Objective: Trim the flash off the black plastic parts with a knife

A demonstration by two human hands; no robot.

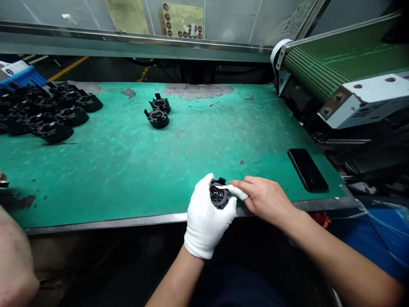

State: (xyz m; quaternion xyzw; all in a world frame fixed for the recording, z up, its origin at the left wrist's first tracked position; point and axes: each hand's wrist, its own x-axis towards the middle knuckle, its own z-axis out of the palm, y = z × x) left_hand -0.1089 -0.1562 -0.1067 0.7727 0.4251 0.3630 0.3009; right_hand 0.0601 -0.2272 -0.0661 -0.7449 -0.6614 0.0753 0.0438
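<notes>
My left hand (204,217), in a white glove, is closed around a round black plastic part (219,196) just above the table's front edge. The part's open, detailed face points up, and a tab sticks out at its far side. My bare right hand (268,198) pinches what looks like a small white-wrapped tool (239,192). Its thin pale tip lies over the face of the part. Whether the tip presses on the plastic, I cannot tell. Fingers and glove hide the part's sides.
Two similar black parts (159,118) stand mid-table; several more (51,125) crowd the left, near a blue bin (27,79). A phone (307,169) lies at right on the green table (111,170). Beyond is a green conveyor (348,55). Another person's arm (14,260) enters lower left.
</notes>
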